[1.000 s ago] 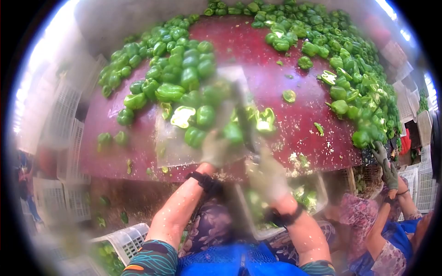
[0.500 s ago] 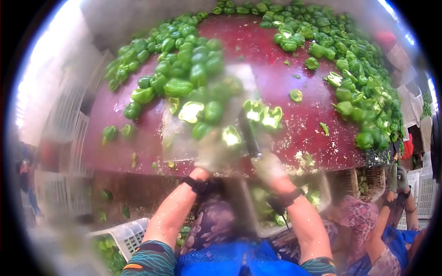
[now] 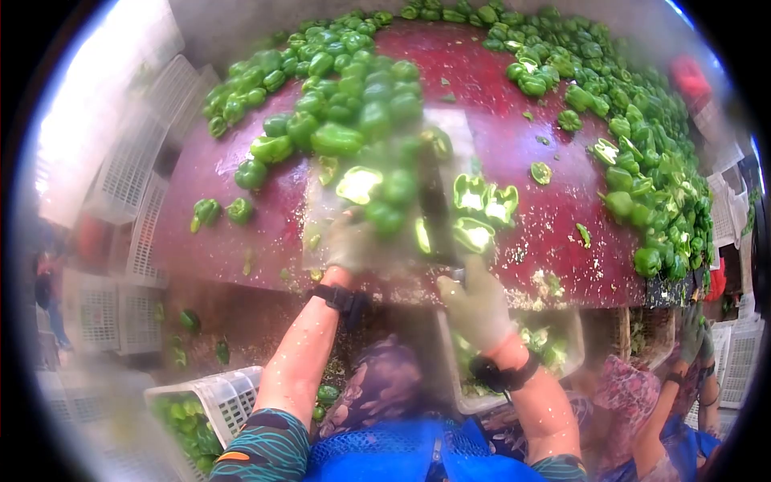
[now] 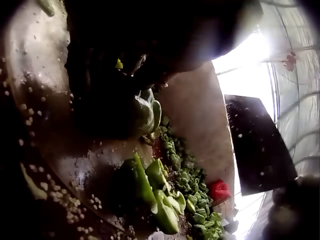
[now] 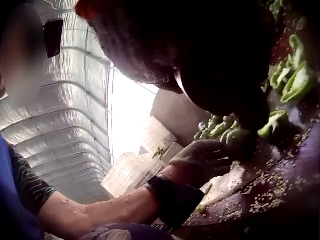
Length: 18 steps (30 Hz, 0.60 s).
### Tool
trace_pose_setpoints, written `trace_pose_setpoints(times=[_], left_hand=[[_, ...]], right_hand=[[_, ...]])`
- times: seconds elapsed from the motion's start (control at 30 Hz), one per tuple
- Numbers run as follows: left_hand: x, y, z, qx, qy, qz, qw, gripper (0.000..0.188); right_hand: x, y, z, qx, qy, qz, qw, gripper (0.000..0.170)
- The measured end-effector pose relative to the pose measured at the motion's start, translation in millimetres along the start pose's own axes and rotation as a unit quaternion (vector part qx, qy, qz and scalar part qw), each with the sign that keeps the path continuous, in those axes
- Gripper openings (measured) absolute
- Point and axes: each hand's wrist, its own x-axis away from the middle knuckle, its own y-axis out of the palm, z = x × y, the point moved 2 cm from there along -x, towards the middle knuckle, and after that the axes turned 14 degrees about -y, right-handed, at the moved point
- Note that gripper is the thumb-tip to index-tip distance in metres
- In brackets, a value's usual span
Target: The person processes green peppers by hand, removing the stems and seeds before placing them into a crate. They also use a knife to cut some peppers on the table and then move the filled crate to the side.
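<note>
In the head view, my gloved right hand [image 3: 479,304] grips the handle of a wide-bladed knife [image 3: 435,197], its dark blade pointing away from me over a pale cutting board [image 3: 317,233]. My gloved left hand [image 3: 347,241], blurred there, is left of the blade. In the right wrist view, the fingers of the left hand [image 5: 197,156] are curled against a whole green bell pepper [image 5: 239,142]. Cut pepper halves [image 3: 474,234] lie right of the blade with pale insides showing, and a narrow cut piece [image 3: 422,235] lies just left of it. Another cut half [image 3: 359,185] lies farther left.
Whole peppers [image 3: 337,138] are heaped beyond the board, and a long pile [image 3: 642,185] lines the right side of the red table [image 3: 530,241]. Below its front edge stands a crate [image 3: 574,353] with pepper pieces. Another person's gloved hands [image 3: 692,337] are at right.
The pepper under the left hand was cut, and a half now lies right of the blade with the others. My left hand has moved to another pepper. The right hand keeps the knife.
</note>
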Motion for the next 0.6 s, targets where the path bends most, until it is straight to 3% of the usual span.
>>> trace_pose_setpoints(times=[0.07, 0.1, 0.17, 0.27, 0.37, 0.57, 0.6], left_hand=[[-6.8, -8.2, -1.4, -0.073, 0.059, 0.014, 0.995, 0.039], [-7.8, -11.8, -1.6, -0.238, 0.124, 0.112, 0.957, 0.041], [-6.2, -12.5, -0.8, -0.451, 0.19, 0.202, 0.848, 0.044], [46.5, 29.8, 31.3, -0.602, 0.187, 0.182, 0.755, 0.053], [50.1, 22.1, 23.2, -0.605, 0.235, 0.146, 0.746, 0.052], [50.0, 1.2, -11.0, -0.539, 0.199, 0.173, 0.8, 0.036], [51.4, 0.4, -14.8, -0.523, 0.205, 0.179, 0.808, 0.032]], right_hand=[[-1.8, 3.9, -14.9, 0.012, -0.044, 0.018, 0.999, 0.035], [-4.2, 6.4, -18.0, -0.002, -0.047, 0.019, 0.999, 0.035], [-7.3, 11.4, -21.7, -0.033, -0.05, 0.019, 0.998, 0.036], [-11.8, 17.2, -17.8, -0.022, -0.034, 0.003, 0.999, 0.036], [-11.0, 24.0, -11.3, 0.017, 0.003, -0.046, 0.999, 0.035], [5.0, 40.6, 4.0, 0.043, 0.11, -0.154, 0.981, 0.038], [6.0, 42.4, 5.8, 0.041, 0.088, -0.148, 0.984, 0.036]])
